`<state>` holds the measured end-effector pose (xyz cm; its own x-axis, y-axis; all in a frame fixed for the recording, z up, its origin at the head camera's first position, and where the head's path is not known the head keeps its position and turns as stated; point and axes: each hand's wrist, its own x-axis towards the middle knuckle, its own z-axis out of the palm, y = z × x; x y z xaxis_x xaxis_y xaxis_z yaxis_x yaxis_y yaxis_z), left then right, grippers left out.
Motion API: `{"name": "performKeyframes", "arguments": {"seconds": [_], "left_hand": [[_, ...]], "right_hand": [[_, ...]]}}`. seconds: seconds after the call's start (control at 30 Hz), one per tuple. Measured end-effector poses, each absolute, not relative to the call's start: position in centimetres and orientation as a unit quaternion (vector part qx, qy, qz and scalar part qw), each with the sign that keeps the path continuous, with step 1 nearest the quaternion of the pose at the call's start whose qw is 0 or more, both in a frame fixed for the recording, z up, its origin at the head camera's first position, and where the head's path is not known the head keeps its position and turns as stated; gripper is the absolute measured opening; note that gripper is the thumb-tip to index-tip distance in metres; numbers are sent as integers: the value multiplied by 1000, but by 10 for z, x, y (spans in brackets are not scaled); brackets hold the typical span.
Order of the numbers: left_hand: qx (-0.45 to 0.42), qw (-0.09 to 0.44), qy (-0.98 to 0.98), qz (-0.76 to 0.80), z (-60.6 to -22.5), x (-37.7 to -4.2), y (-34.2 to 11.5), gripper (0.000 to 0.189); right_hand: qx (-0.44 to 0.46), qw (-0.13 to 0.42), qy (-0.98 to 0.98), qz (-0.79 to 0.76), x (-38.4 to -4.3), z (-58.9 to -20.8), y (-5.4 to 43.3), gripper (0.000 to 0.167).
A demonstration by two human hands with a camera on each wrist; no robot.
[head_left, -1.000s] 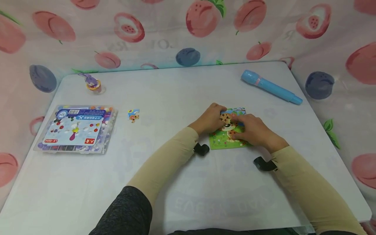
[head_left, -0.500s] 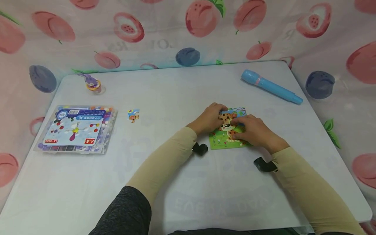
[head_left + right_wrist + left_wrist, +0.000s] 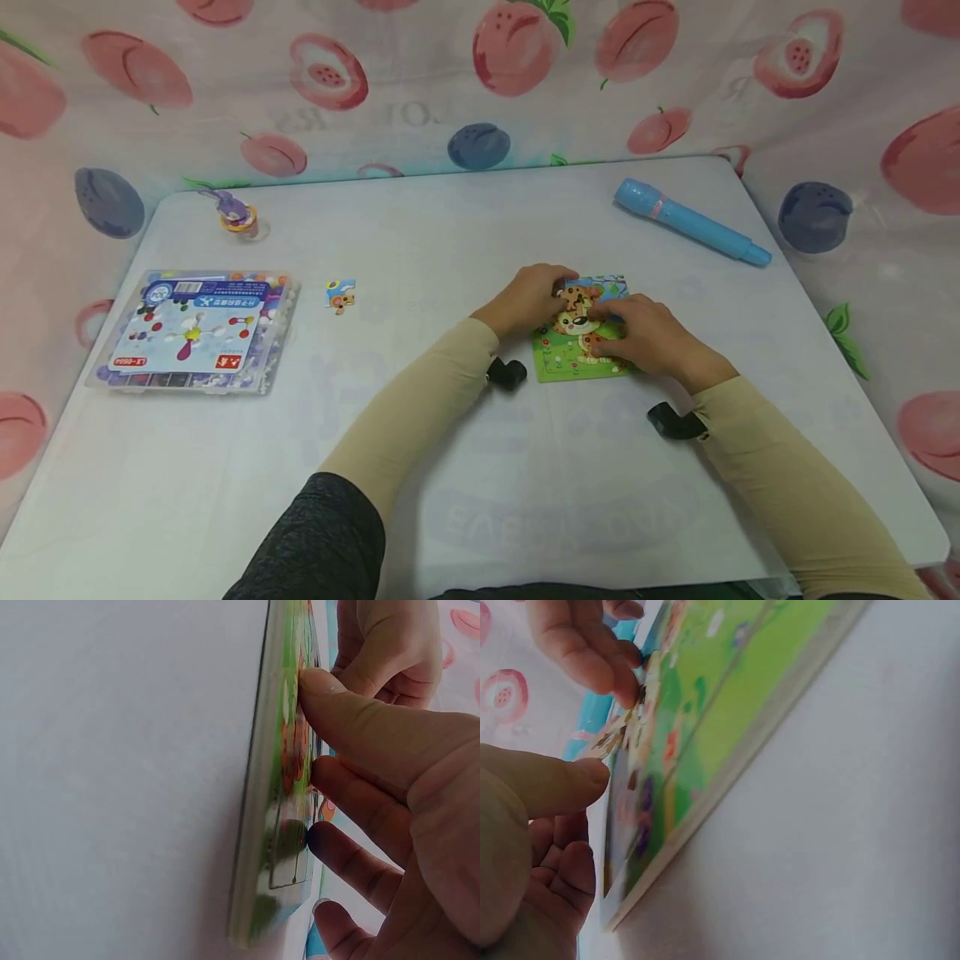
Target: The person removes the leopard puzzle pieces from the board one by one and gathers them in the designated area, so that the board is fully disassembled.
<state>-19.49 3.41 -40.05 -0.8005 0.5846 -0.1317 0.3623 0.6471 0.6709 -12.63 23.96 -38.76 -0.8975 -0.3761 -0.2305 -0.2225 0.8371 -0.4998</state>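
A small jigsaw puzzle [image 3: 555, 362] with a spotted cartoon leopard on green and blue lies on the white table. At its upper left side is my left hand [image 3: 532, 300]. In the left wrist view, its thumb lies on a tilted puzzle piece [image 3: 611, 739] standing up from the board, its forefinger hidden behind; a grey recess shows in the board beside it. My right hand [image 3: 651, 337] rests on the puzzle's right side, thumb and fingertips [image 3: 321, 834] touching the picture. A loose puzzle piece [image 3: 340, 297] lies well to the left.
A clear plastic case [image 3: 191, 332] of coloured beads and parts stands at the left, with a purple rabbit figure [image 3: 236, 212] behind it. A blue tube [image 3: 693, 221] lies at the back right. Fruit-patterned cloth [image 3: 405, 83] hangs behind the table.
My left hand and forearm have shifted slightly left, showing a little more of the leopard's face. The right hand stays nearly still on the puzzle.
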Motion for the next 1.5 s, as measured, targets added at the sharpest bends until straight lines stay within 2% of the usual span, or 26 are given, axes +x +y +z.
{"name": "performKeyframes", "arguments": {"seconds": [0.33,0.73,1.0,1.5], "left_hand": [[257,190,886,336,-404,-196,30,56],[264,164,920,236,-398,-197,13,49],[285,135,921,228,-395,-202,-13,55],[215,133,932,258,-390,-204,-81,50]], "right_hand": [[-158,167,944,-237,-128,-388,239,54],[-155,169,945,-234,-129,-388,237,56],[-156,168,945,-234,-128,-389,238,56],[-158,156,947,-234,-128,-392,239,55]]}}
